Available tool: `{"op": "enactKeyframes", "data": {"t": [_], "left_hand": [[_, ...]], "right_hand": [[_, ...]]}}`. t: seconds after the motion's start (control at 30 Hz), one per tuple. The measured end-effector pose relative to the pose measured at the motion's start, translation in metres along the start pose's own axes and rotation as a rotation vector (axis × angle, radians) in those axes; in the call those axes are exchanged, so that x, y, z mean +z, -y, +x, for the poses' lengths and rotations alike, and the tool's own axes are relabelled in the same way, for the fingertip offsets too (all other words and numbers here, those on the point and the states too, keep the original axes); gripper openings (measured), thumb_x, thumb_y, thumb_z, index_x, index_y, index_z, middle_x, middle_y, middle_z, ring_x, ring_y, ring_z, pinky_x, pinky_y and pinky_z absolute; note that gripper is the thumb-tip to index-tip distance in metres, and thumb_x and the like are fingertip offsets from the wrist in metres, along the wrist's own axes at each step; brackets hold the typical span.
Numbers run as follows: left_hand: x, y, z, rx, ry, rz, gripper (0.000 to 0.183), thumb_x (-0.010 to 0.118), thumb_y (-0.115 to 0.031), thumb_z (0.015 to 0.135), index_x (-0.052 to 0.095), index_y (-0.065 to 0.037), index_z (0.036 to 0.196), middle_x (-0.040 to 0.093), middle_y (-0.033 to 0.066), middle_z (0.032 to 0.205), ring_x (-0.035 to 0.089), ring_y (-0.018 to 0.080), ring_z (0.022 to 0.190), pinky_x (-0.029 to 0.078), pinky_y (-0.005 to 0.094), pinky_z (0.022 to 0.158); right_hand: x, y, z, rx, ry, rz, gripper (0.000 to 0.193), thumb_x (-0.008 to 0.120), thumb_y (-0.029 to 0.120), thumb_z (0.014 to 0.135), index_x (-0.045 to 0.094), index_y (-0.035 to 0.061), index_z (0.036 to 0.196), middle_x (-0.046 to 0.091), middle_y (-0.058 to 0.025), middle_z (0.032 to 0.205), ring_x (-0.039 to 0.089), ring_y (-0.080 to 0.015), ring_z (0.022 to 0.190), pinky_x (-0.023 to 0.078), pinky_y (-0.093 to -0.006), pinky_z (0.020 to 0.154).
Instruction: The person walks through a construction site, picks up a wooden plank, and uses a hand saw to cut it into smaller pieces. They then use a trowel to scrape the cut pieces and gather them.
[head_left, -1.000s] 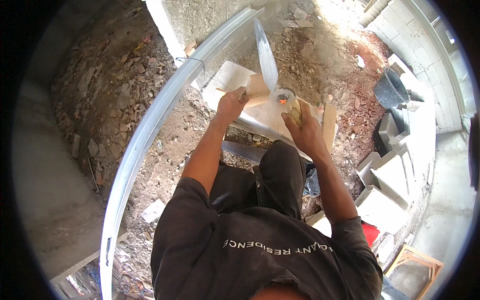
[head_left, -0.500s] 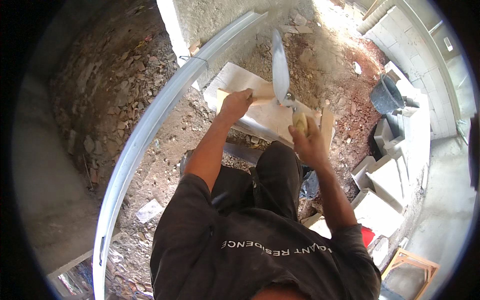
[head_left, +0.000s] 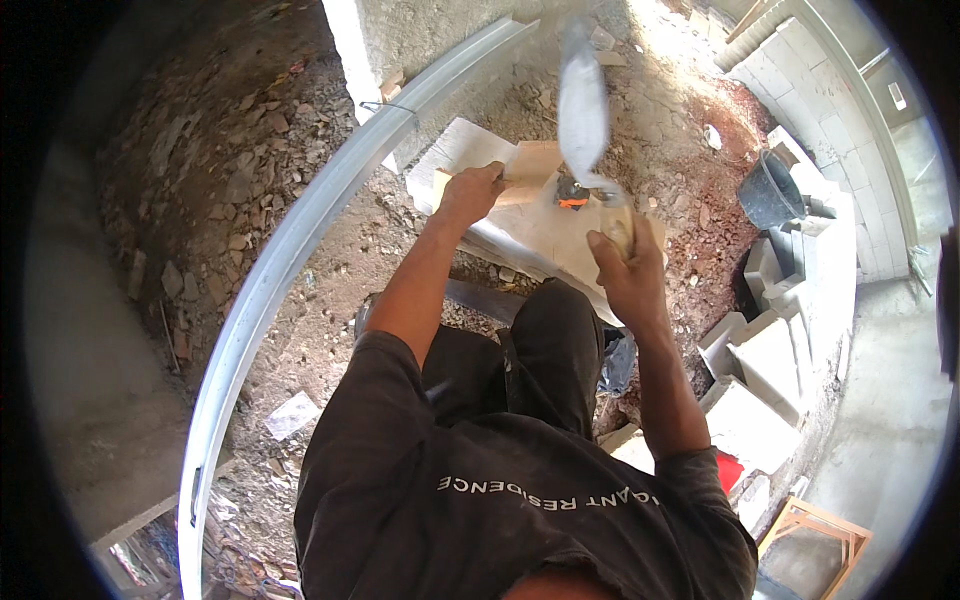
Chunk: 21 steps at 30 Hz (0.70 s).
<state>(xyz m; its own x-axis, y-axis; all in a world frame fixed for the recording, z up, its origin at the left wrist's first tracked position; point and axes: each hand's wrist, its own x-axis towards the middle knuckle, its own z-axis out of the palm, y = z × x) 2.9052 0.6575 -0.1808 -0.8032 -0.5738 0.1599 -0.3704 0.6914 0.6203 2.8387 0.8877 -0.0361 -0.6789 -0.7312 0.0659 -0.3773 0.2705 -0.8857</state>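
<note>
My right hand is closed round the pale handle of a trowel. Its grey blade points up and away from me, smeared by motion. Under it, a pale block lies in front of my knees. My left hand grips a light brown wooden board at the block's left part, fingers curled over its edge. Beside the trowel's neck an orange and black object rests on the block; its kind is hard to make out.
A long metal profile curves along my left. Rubble covers the ground beyond it. To the right stand a dark bucket and several pale blocks. A wooden frame lies at the lower right.
The trowel has shifted right and slightly nearer with my right hand, exposing the orange and black object. My left hand stays on the board, moved slightly.
</note>
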Motion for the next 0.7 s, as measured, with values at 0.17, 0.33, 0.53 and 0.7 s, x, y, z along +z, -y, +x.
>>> {"op": "enactKeyframes", "data": {"t": [0.17,0.33,0.53,0.7], "left_hand": [[-0.001,0.006,-0.008,-0.035,-0.005,0.017,0.031,0.054,-0.032,0.088,0.054,-0.002,0.096,0.062,0.0204,0.077,0.060,0.0386,0.077,0.046,0.0467,0.067],[0.007,-0.004,0.002,-0.024,-0.003,0.020,0.026,0.054,-0.030,0.087,0.055,-0.006,0.096,0.063,0.0176,0.082,0.061,0.0351,0.082,0.047,0.0454,0.072],[-0.002,0.016,0.003,-0.029,-0.021,0.006,0.025,0.055,-0.027,0.087,0.055,-0.007,0.101,0.064,0.0176,0.082,0.062,0.0369,0.078,0.049,0.0452,0.068],[-0.005,0.009,-0.016,-0.136,-0.196,-0.341,0.038,0.056,-0.027,0.087,0.052,-0.008,0.119,0.062,0.0140,0.108,0.061,0.0285,0.098,0.047,0.0371,0.085]], "right_hand": [[-0.021,0.064,-0.001,-0.446,-0.202,0.305,0.027,0.058,0.022,0.086,0.051,0.0034,0.104,0.052,-0.0069,0.084,0.052,-0.0160,0.065,0.044,-0.0287,0.058],[-0.001,-0.021,0.018,-0.473,-0.251,-0.140,0.027,0.055,0.028,0.086,0.053,0.0034,0.097,0.054,-0.0147,0.078,0.054,-0.0274,0.068,0.044,-0.0368,0.060],[0.013,-0.051,0.043,-0.025,0.060,-0.419,0.034,0.057,0.030,0.085,0.052,-0.0004,0.098,0.060,-0.0151,0.078,0.059,-0.0259,0.072,0.046,-0.0339,0.065],[-0.005,-0.029,0.038,-0.090,-0.015,-0.108,0.033,0.059,0.025,0.086,0.050,0.0023,0.109,0.053,-0.0012,0.066,0.049,-0.0071,0.052,0.041,-0.0247,0.045]]}}
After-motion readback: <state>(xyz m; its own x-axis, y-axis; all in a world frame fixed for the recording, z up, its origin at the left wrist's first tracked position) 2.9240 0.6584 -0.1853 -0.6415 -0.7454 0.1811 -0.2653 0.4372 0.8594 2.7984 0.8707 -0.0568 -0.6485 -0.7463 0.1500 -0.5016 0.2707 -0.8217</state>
